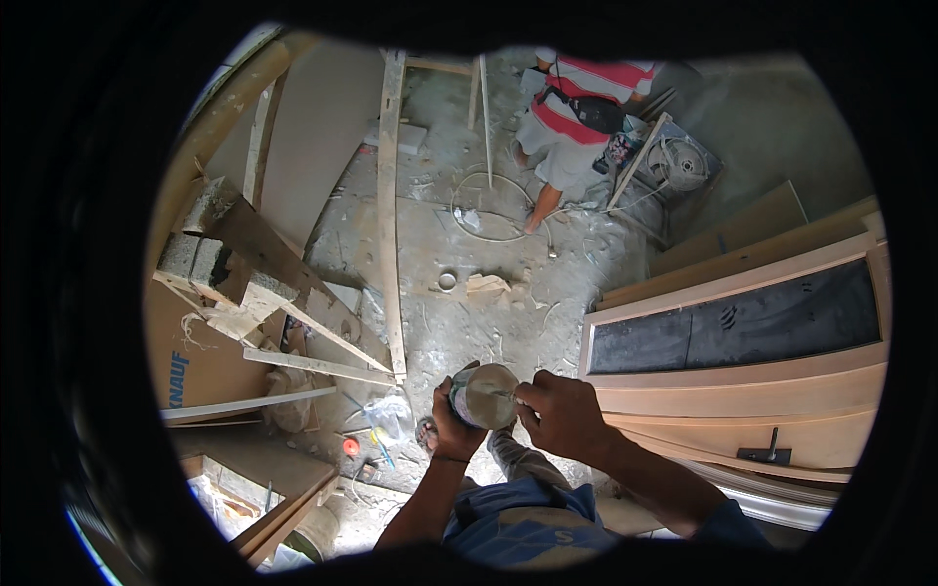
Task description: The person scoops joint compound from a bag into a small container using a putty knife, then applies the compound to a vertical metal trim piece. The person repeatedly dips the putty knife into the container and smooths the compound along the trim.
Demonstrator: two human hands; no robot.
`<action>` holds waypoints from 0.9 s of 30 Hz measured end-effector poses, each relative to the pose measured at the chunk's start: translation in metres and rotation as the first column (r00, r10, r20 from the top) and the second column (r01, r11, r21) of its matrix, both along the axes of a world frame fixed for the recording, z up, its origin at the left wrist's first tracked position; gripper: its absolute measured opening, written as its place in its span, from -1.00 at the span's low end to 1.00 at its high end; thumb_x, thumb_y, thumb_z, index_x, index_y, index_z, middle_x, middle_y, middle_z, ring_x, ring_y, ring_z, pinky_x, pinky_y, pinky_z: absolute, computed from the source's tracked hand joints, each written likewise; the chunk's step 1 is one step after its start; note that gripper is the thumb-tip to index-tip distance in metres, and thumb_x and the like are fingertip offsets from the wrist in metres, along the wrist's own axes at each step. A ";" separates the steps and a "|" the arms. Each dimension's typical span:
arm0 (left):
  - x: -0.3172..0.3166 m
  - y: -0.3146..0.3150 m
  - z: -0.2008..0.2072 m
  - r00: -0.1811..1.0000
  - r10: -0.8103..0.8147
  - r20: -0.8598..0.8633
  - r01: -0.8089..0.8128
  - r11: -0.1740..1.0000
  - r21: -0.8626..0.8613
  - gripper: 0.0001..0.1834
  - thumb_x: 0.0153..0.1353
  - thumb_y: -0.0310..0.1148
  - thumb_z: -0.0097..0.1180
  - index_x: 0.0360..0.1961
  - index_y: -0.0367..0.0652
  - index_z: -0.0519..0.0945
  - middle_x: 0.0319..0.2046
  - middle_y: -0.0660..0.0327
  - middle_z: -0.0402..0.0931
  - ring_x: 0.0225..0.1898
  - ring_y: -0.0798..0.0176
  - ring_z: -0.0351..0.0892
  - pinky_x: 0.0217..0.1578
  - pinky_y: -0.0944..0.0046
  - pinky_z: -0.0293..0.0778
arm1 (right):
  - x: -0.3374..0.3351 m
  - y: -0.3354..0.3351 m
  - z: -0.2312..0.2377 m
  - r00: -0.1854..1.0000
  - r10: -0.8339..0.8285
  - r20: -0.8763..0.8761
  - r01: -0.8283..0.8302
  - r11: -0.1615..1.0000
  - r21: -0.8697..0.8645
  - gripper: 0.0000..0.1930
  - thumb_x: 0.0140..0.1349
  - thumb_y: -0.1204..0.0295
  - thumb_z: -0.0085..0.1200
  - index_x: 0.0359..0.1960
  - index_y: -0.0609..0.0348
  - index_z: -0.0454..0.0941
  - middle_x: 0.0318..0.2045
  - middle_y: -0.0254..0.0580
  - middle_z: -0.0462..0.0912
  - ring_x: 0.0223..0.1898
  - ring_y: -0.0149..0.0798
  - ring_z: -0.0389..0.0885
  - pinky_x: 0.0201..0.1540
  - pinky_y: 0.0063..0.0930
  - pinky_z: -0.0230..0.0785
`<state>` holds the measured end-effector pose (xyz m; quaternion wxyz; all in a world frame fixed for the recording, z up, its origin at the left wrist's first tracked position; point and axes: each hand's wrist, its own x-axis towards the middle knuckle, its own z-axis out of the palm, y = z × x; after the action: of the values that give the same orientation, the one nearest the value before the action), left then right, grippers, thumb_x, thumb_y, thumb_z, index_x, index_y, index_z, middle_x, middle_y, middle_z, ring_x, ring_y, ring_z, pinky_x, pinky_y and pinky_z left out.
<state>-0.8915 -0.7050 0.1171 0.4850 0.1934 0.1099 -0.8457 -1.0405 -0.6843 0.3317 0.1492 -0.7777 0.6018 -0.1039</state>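
The left hand point(451, 420) is wrapped around the side of a dusty round can point(483, 396), fingers closed on its body. The right hand point(560, 415) is closed at the can's right rim, fingertips pinched against the top edge. The can sits between both hands, held above the floor point(469, 293) and tilted toward the camera. Below the can, the person's knee in blue cloth is visible. To the right of the can lies a wooden door panel point(743, 342) with dark inserts. To the left of the can, a long wooden plank point(390, 195) runs away across the floor. Well beyond the can, another person in a striped shirt point(586, 93) crouches by a wire coil point(489, 207).
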 end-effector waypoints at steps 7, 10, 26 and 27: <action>0.005 -0.002 -0.006 1.000 -0.020 0.004 0.021 0.997 -0.080 -0.22 0.36 0.21 0.00 0.34 -0.21 0.52 0.32 -0.16 0.51 0.32 -0.21 0.50 0.37 -0.19 0.38 | -0.006 0.002 -0.016 0.987 -0.109 0.119 0.114 0.993 -0.035 -0.84 0.23 0.30 0.31 -0.30 0.09 0.67 -0.40 -0.08 0.65 -0.44 0.05 0.70 -0.38 -0.07 0.54; 0.008 -0.004 -0.009 1.000 -0.022 0.020 0.023 0.998 -0.055 -0.22 0.35 0.22 0.00 0.33 -0.21 0.52 0.32 -0.15 0.51 0.33 -0.20 0.50 0.37 -0.21 0.38 | -0.006 0.002 -0.020 0.999 0.044 0.019 -0.046 0.993 0.111 -0.81 0.28 0.28 0.23 -0.21 0.12 0.68 -0.38 -0.02 0.65 -0.42 0.10 0.71 -0.37 0.02 0.56; 0.024 -0.004 -0.014 1.000 -0.010 0.012 0.010 1.000 0.018 -0.24 0.37 0.18 -0.14 0.30 -0.24 0.56 0.27 -0.05 0.58 0.32 -0.14 0.52 0.38 -0.18 0.37 | 0.013 -0.002 -0.015 0.981 0.189 0.034 -0.191 0.943 0.272 -0.77 0.30 0.25 0.20 -0.20 0.15 0.66 -0.37 0.00 0.66 -0.39 0.13 0.74 -0.30 0.06 0.59; 0.025 -0.004 -0.013 1.000 -0.016 0.015 0.016 1.000 -0.003 -0.25 0.38 0.18 -0.15 0.29 -0.23 0.57 0.26 -0.04 0.58 0.31 -0.14 0.53 0.38 -0.18 0.38 | 0.013 -0.004 -0.015 0.990 0.131 0.053 -0.138 0.978 0.155 -0.78 0.30 0.25 0.20 -0.21 0.15 0.67 -0.38 0.00 0.66 -0.39 0.12 0.74 -0.31 0.05 0.59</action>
<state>-0.8669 -0.7088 0.1042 0.4795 0.2001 0.1034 -0.8481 -1.0274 -0.6883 0.3167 0.2300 -0.7998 0.5510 -0.0619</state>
